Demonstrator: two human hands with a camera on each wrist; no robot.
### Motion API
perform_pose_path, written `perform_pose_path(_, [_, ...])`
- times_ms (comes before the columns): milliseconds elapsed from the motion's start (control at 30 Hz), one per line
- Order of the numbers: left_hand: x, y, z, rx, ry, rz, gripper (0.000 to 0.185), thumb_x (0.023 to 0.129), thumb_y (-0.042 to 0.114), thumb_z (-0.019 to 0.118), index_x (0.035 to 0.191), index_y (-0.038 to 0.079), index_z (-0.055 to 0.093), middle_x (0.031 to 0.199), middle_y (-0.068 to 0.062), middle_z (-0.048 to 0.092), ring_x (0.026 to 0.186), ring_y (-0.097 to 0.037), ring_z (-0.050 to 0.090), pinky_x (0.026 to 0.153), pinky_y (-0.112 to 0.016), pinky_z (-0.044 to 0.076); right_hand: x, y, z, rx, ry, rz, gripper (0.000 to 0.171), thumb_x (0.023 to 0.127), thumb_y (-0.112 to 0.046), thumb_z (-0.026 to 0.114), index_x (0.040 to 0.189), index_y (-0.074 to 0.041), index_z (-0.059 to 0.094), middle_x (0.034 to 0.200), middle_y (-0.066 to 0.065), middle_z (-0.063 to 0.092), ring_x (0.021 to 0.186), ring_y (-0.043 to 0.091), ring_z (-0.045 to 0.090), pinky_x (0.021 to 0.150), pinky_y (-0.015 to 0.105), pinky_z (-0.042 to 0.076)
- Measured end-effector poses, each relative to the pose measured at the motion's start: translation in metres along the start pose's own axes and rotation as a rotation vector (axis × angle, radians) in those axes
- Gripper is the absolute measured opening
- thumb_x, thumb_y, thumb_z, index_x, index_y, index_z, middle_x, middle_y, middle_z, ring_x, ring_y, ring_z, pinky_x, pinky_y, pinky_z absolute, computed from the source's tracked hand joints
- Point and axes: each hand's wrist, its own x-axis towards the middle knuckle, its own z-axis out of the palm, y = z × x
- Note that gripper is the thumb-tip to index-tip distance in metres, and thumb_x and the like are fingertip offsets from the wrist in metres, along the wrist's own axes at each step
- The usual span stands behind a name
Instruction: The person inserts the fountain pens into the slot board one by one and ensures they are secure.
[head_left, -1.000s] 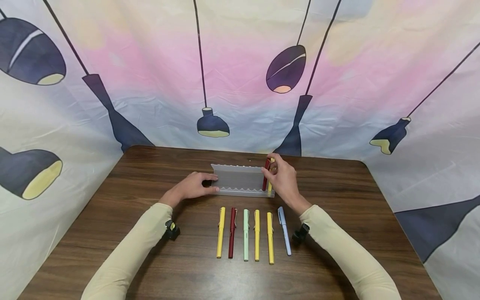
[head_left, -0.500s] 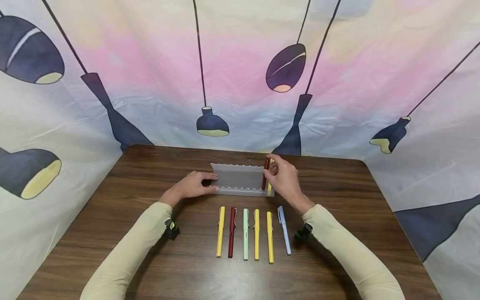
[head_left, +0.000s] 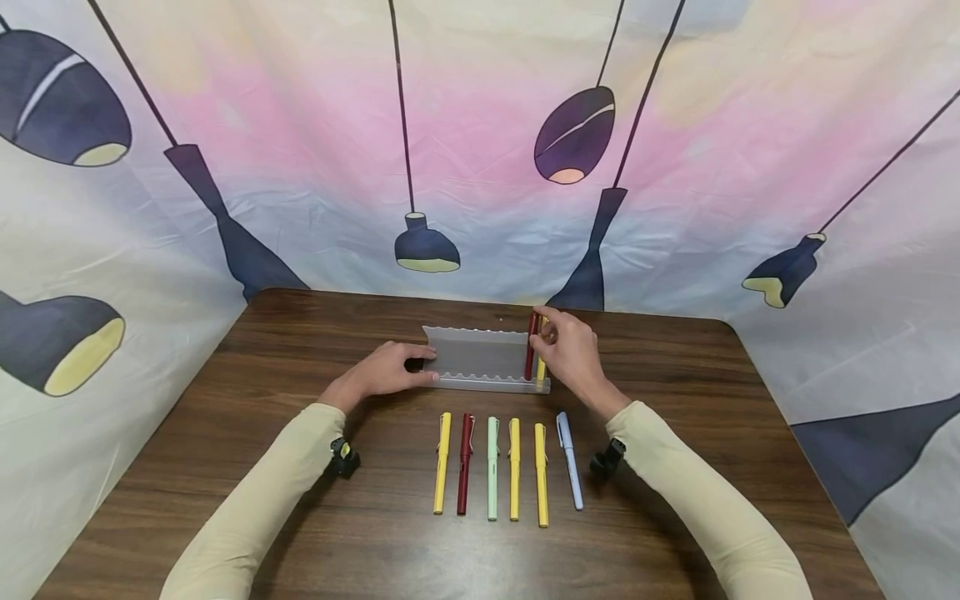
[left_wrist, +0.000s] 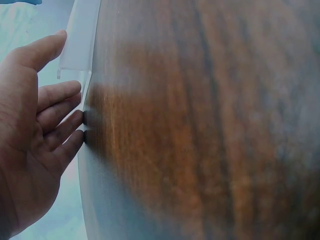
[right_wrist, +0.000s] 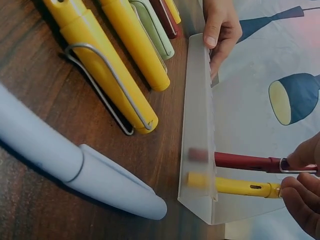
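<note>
The left hand [head_left: 384,372] rests with straight fingers [left_wrist: 59,95] against the left end of the frosted rack [head_left: 480,360] on the worktop [head_left: 675,467]. The right hand [head_left: 573,354] pinches the top of the red pen [head_left: 530,357], which stands in the rack's right end just beside a yellow pen [right_wrist: 235,186]. Six pens [head_left: 504,467] lie in a row near the rack's front.
</note>
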Motion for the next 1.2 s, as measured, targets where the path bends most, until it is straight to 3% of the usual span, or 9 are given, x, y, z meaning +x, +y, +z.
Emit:
perform_pose_path(600, [0.002, -0.007, 0.002, 0.002, 0.006, 0.026, 0.06, 0.096, 0.051, 0.067, 0.139, 0.009, 0.065, 0.145, -0.013, 0.059, 0.135, -0.031, 0.055, 0.108, -0.052, 0.046, -0.021, 0.0, -0.026, 0.007, 0.066, 0.0, 0.037, 0.09, -0.022, 0.08, 0.124, -0.008, 0.073, 0.086, 0.006, 0.074, 0.073, 0.019, 0.071, 0.072, 0.046, 0.056])
perform_pose_path(900, [0.001, -0.011, 0.0, 0.005, 0.01, 0.013, 0.06, 0.096, 0.051, 0.067, 0.139, 0.009, 0.064, 0.146, -0.012, 0.059, 0.135, -0.032, 0.055, 0.108, -0.053, 0.046, -0.048, 0.008, -0.033, 0.01, 0.026, 0.01, 0.035, 0.09, -0.026, 0.081, 0.119, -0.008, 0.077, 0.087, 0.004, 0.075, 0.071, 0.015, 0.068, 0.064, 0.038, 0.055])
perform_pose_path(1100, [0.001, -0.013, 0.0, 0.003, 0.004, 0.005, 0.061, 0.096, 0.052, 0.067, 0.14, 0.01, 0.064, 0.147, -0.011, 0.058, 0.136, -0.031, 0.054, 0.109, -0.053, 0.045, -0.067, 0.016, -0.035, -0.001, -0.031, -0.007, 0.033, 0.089, -0.026, 0.082, 0.116, -0.007, 0.078, 0.082, 0.001, 0.07, 0.065, 0.01, 0.056, 0.058, 0.029, 0.045])
perform_pose_path(1200, [0.001, -0.014, -0.001, 0.002, 0.001, -0.011, 0.061, 0.096, 0.053, 0.067, 0.14, 0.012, 0.064, 0.147, -0.009, 0.058, 0.136, -0.029, 0.054, 0.11, -0.052, 0.045, -0.075, 0.02, -0.036, 0.005, -0.072, -0.012, 0.032, 0.088, -0.026, 0.083, 0.115, -0.008, 0.079, 0.087, 0.001, 0.072, 0.069, 0.009, 0.06, 0.06, 0.029, 0.049])
